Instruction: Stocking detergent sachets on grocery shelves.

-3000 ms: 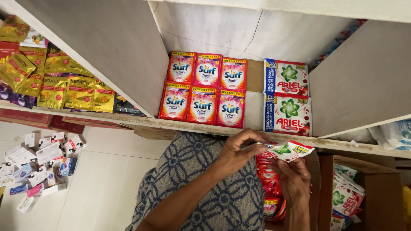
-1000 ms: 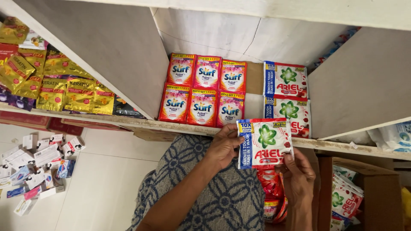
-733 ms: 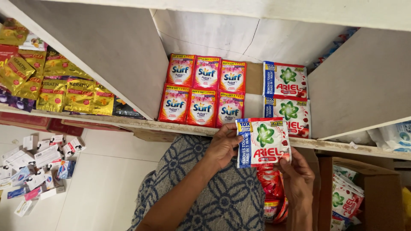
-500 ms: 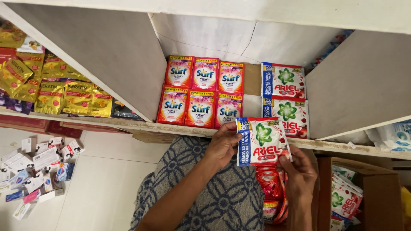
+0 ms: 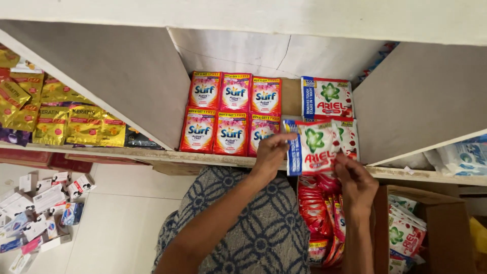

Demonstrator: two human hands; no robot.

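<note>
Over the front edge of the wooden shelf (image 5: 203, 158), both hands hold one white, red and green detergent sachet (image 5: 313, 147) upright. The left hand (image 5: 270, 152) pinches its blue left edge, fingers curled; the right hand (image 5: 356, 180) grips the lower right corner, closed on it. Behind it, in the compartment, two matching sachets (image 5: 327, 97) stand stacked, with six red and pink detergent sachets (image 5: 231, 114) in two rows to their left. A strip of red sachets (image 5: 317, 213) hangs below the hands. Small cartons (image 5: 38, 208) lie scattered on the floor.
</note>
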